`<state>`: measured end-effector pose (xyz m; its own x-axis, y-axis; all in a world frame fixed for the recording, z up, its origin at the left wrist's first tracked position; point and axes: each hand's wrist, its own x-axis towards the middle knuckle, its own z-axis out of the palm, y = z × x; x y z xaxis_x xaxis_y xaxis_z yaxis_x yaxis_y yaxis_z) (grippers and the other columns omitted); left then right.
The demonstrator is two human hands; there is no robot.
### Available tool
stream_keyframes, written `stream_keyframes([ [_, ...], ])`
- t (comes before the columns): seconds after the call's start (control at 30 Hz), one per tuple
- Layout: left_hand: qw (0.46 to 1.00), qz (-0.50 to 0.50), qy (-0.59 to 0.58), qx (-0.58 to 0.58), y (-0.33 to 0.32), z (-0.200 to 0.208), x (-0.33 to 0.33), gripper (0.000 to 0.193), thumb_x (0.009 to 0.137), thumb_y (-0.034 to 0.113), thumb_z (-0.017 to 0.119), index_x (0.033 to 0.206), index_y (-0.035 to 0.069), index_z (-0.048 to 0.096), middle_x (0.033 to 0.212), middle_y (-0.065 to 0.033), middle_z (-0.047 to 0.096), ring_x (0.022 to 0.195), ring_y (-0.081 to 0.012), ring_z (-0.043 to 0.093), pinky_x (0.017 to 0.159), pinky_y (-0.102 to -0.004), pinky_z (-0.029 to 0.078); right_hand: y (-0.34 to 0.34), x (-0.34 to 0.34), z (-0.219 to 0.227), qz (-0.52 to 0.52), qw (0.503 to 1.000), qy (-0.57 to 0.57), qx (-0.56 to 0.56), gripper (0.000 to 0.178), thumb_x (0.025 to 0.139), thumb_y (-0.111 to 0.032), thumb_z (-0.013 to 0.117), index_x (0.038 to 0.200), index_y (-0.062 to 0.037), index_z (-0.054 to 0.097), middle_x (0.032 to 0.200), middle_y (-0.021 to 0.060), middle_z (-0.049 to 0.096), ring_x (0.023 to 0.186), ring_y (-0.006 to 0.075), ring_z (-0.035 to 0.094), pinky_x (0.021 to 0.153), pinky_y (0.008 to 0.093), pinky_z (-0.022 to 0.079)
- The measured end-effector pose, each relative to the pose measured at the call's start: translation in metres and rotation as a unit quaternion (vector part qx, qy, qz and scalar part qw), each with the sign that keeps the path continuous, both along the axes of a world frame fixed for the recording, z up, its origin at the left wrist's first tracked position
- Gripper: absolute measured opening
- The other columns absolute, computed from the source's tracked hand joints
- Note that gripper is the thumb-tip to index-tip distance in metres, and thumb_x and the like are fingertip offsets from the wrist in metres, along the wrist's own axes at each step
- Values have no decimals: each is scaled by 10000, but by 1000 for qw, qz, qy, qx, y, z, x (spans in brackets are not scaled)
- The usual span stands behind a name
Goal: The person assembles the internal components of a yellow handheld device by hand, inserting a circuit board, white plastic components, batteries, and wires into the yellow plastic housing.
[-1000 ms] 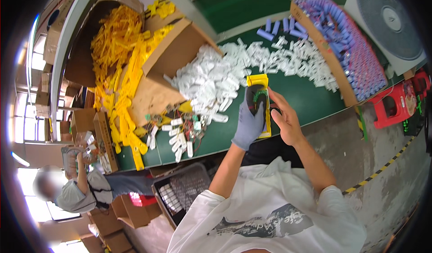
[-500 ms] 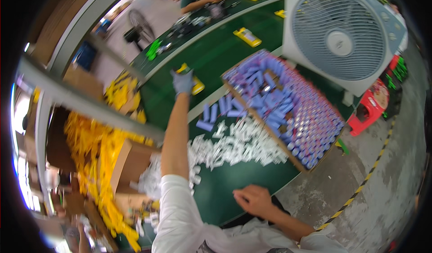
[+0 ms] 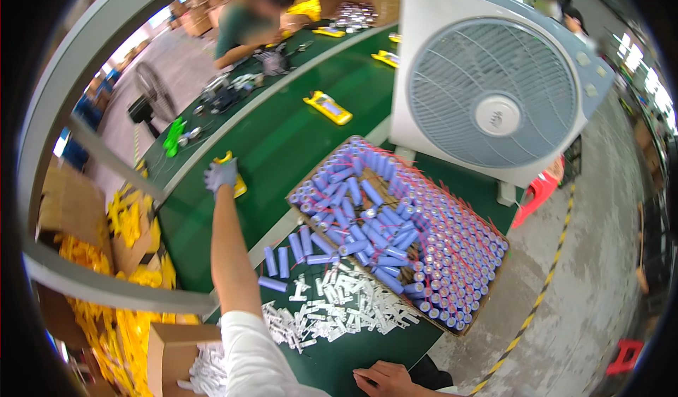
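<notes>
My left hand (image 3: pixel 223 176), in a grey glove, reaches out over the green conveyor belt (image 3: pixel 282 139). Its fingers are closed over a yellow plastic case (image 3: pixel 240 184), whose ends show above and beside the glove; the fingertips are partly hidden. At the table's near edge rests my bare right hand (image 3: pixel 385 379), fingers curled, with nothing visible in them. Between the two hands lie a pile of small white strips (image 3: pixel 346 305) and several loose purple cylindrical batteries (image 3: pixel 284 261). A cardboard tray (image 3: pixel 466 332) beside them holds many purple batteries with red wires, upright and lying down.
A large box fan (image 3: pixel 494 93) stands behind the tray. Farther along the belt lies another yellow case (image 3: pixel 329 107). At left are a grey metal frame (image 3: pixel 106 284), yellow pieces (image 3: pixel 127 217) and a carton (image 3: pixel 169 358). A person (image 3: pixel 247 26) works across the belt.
The view has shifted, so the fan and battery tray appear larger and lower. My left hand stays over the yellow case, and my right hand now sits near the lower edge.
</notes>
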<state>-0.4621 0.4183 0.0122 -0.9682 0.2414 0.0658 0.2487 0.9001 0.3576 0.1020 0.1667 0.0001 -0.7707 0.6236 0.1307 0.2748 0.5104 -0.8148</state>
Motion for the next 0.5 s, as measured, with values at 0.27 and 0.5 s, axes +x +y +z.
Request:
stream_keyframes([
  [0.27,991,25,-126,40,-9,9,23,911,728,668,587,1370,40,436,1438,-192,380,1337,-359,354,1083,-487,300,18,-7,5,-38,992,111,50,84,757,-81,719,819,-91,663,642,11,590,545,169,567,505,279,464],
  [0.5,952,-291,6,98,-111,140,-9,627,883,524,461,1303,63,521,1259,-245,565,1172,-368,547,976,-424,442,11,-19,12,39,984,174,20,46,782,-77,692,815,-78,661,688,59,618,595,236,591,557,342,477],
])
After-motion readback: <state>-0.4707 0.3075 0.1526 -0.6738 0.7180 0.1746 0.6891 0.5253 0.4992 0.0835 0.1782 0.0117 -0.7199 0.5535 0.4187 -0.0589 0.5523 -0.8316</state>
